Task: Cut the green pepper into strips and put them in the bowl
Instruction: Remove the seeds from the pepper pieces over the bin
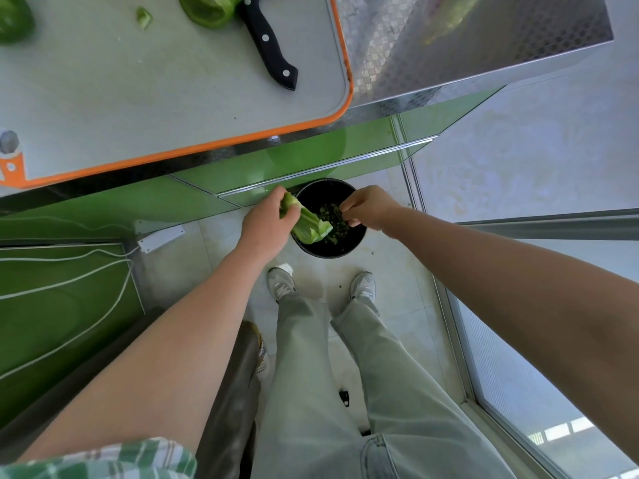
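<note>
Head view: downward, over one orange-rimmed cutting board [173, 98] and the floor [397, 281] below.
Hands: two, both above one black bin [349, 246] standing on the floor.
Left hand [266, 226]: grips one pepper piece [309, 230] over the bin's left rim.
Right hand [371, 209]: fingers curled just beside that piece's end; whether they pinch anything cannot be told.
Bin contents: small green scraps.
Board load: three pepper parts, namely large half [207, 10], edge piece [14, 19], small scrap [143, 17].
Knife [268, 43]: one, black-handled, just beside the large half.

Above a black bin [340, 249], the left hand [266, 229] holds a pepper piece [308, 228], right hand [370, 209] just beside.
</note>
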